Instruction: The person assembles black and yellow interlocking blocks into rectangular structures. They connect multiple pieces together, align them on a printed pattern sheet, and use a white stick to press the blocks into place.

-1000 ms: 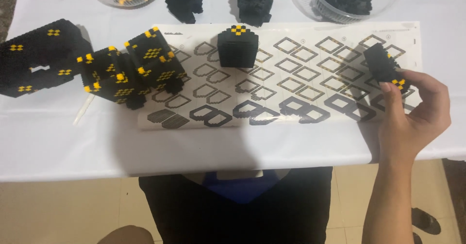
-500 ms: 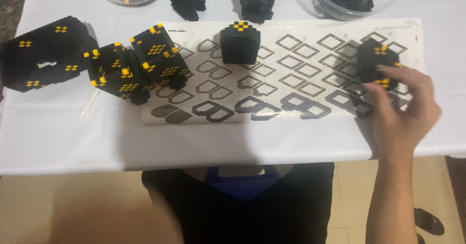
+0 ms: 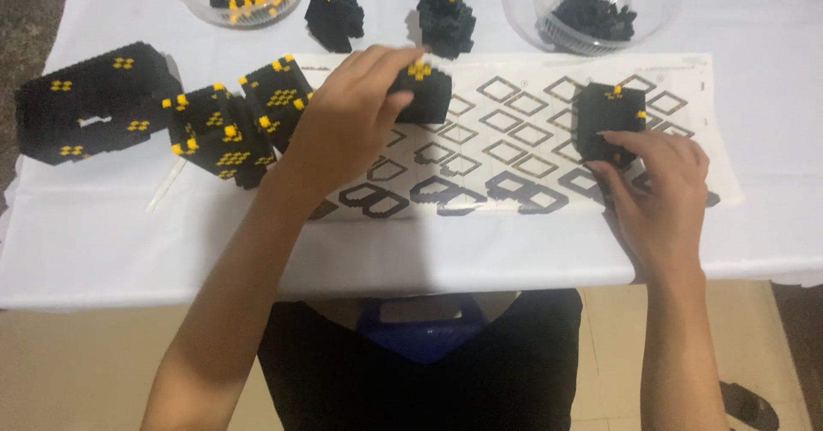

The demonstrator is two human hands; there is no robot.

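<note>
hands apart, left hand (image 3: pixel 347 118) clasping black yellow-studded cube (image 3: pixel 423 90), right hand (image 3: pixel 660 182) gripping another cube (image 3: pixel 609 118)

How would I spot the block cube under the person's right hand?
Find the long printed sheet across the white table. Near its right end the right hand touches a black cube. It stands alone there with a few yellow studs, unlike the joined cubes at left.

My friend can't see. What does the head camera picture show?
Two bare hands each grip a black-and-yellow brick cube on a printed instruction sheet: left hand on the middle cube, right hand on the right cube. Bowls of bricks sit behind.
</note>
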